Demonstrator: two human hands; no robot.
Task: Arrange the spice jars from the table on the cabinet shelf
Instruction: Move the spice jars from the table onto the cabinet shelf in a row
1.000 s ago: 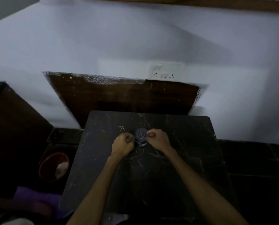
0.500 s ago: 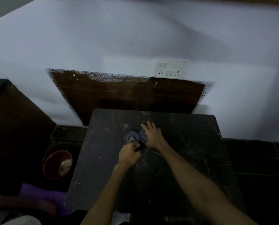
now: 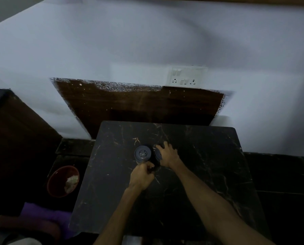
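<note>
Left jar: jar A (image 3: 142, 154) stood upright on the desk (image 3: 209, 174), its round dark lid facing the camera, embossed mark legible.
Right jar: jar B (image 3: 157, 155) stood touching or just beside jar A; only a sliver of its lid showed past the right hand.
Right grip: right hand (image 3: 168, 156) lay over jar B, fingers reaching across the lid toward the far side; whether they had curled round the body could not be told.
Left grip: left hand (image 3: 142, 175) was curled, on the near side of both jars; something dark sat at its fingertips, possibly jar A's near wall or a third item. Unconfirmed.
Position relative to grips: jar A just beyond the left grip; jar B directly under the right grip.
Handling, judged: small, rigid, likely light; smooth walls may slip in dim conditions. Clear bodies, if glass, are breakable.
Recommended hold: round the body below the lid, not by the lid alone, which could loosen.
Shelf: cabinet not identifiable in view.
</note>
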